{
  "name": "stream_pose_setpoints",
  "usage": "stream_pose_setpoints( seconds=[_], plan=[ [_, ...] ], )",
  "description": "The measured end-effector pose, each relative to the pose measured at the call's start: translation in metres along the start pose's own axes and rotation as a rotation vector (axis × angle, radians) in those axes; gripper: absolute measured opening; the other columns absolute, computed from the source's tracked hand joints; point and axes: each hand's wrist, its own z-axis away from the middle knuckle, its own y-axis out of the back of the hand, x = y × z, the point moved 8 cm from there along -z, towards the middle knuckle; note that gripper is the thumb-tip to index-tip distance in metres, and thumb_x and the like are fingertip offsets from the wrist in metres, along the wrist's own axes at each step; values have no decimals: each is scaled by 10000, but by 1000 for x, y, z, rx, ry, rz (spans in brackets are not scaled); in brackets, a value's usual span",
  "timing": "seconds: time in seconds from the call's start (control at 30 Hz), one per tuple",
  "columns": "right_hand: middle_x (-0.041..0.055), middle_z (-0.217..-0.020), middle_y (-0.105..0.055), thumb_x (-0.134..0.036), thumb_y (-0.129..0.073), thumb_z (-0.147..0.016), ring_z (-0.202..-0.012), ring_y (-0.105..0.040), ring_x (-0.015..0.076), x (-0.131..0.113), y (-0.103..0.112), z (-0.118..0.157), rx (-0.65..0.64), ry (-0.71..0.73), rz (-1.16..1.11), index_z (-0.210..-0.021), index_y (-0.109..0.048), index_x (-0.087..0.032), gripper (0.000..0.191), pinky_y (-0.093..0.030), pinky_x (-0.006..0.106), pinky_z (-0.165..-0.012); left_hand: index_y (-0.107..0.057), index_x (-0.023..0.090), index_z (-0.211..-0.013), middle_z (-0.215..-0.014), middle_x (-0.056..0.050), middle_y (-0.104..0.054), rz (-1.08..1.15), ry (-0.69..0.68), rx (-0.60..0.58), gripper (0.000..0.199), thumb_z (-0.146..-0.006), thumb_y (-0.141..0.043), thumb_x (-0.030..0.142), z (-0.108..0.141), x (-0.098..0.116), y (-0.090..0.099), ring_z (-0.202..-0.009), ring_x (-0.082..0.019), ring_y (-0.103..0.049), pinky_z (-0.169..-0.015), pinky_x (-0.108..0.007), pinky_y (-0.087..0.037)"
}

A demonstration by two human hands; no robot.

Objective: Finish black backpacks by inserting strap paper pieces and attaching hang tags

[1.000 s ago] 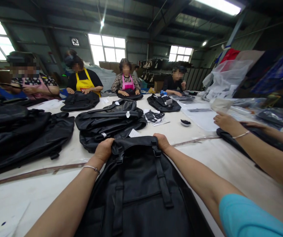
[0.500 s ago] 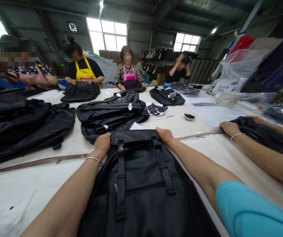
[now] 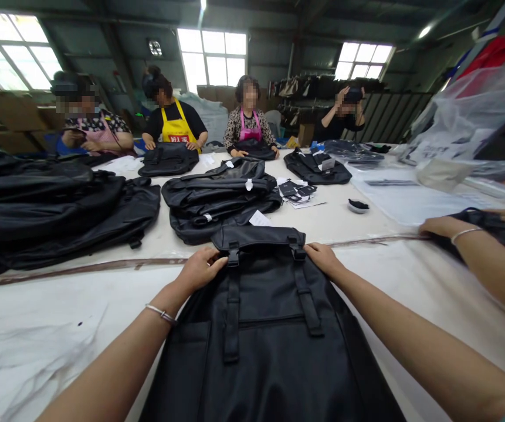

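A black backpack [image 3: 274,363] lies in front of me with its top flap [image 3: 258,237] pointing away. Two straps with buckles [image 3: 233,257] run down its front. My left hand [image 3: 200,268] pinches the bag's upper left side beside the buckle, thumb on top. At the upper right, my right hand [image 3: 324,259] grips the edge just below the flap's corner; its fingertips are partly hidden behind the bag. A bracelet [image 3: 161,313] circles my left wrist.
Stacked black bags [image 3: 221,199] lie beyond the flap, and a bigger pile [image 3: 58,205] is at left. Black tags [image 3: 297,190] and a small dish [image 3: 358,206] rest on the table [image 3: 335,223]. A co-worker's hand [image 3: 443,227] holds another bag at right. Several people work opposite.
My left hand has slid from the flap's corner down to the side by the buckle. My right hand has shifted slightly down its edge. The whole view has swung left.
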Motion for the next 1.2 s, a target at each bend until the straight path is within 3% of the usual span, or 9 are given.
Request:
stream_pose_setpoints(
  seconds=[0.13,0.37,0.53,0.67,0.77,0.9,1.03,1.1,1.2],
  plan=[
    [82,-944,-720,-336,-457,-863,-915,-624,208,-15,4,5,55,48,-26,-876,-715,-182,301,-427,268,-773,-696,183,-782,-781,-51,-659,-34,31,-27,296,-849,-528,417,-9,-1,-8,-721,-181,-598,-666,-269,-429],
    [54,-812,-672,-294,-499,-798,-776,-585,197,-21,-10,7,57,143,-34,-790,-640,-186,177,-402,260,-677,-703,176,-936,-881,-60,-737,-38,161,-171,217,-797,-590,298,-11,0,-17,-785,-198,-657,-644,-247,-426],
    [54,-790,-678,-264,-528,-751,-730,-593,212,-14,-15,7,51,113,-34,-864,-634,-194,169,-380,258,-621,-693,161,-902,-915,-108,-728,-165,175,-103,210,-836,-535,281,-12,9,-14,-851,-224,-661,-702,-271,-438],
    [47,-795,-696,-288,-518,-760,-756,-619,222,-13,-18,5,32,104,-68,-894,-657,-197,213,-406,259,-632,-691,151,-900,-922,-120,-721,-131,326,46,268,-869,-476,307,-12,-14,-13,-886,-227,-650,-764,-284,-437],
    [42,-823,-711,-287,-534,-743,-786,-633,222,-13,-18,4,17,101,-100,-922,-674,-195,246,-434,264,-654,-686,135,-769,-822,-132,-712,-105,465,51,314,-865,-447,314,-14,-38,-20,-820,-235,-645,-715,-294,-434],
    [34,-754,-694,-323,-543,-758,-718,-630,197,-16,4,12,28,81,-137,-818,-675,-179,204,-466,274,-657,-663,148,-658,-689,-98,-678,-51,492,12,325,-830,-488,361,-18,-51,-25,-698,-214,-621,-627,-279,-407],
    [73,-816,-665,-322,-505,-857,-750,-599,187,-67,62,48,340,269,-67,-860,-653,-168,214,-475,312,-749,-645,165,-638,-639,-69,-650,13,481,31,276,-795,-512,349,-16,-50,-24,-650,-197,-599,-602,-272,-387],
    [95,-923,-670,-262,-453,-905,-854,-603,190,-119,52,70,190,522,29,-957,-663,-171,235,-468,313,-817,-652,163,-690,-697,-83,-666,31,475,75,247,-783,-514,345,-14,-47,-24,-691,-209,-607,-619,-279,-390],
    [140,-1250,-609,-170,-416,-890,-1132,-544,244,-183,-8,100,-203,807,281,-1194,-624,-162,369,-433,372,-931,-656,161,-742,-777,-100,-684,57,462,137,229,-765,-530,351,-11,-45,-22,-754,-222,-617,-645,-283,-399]
  ],
)
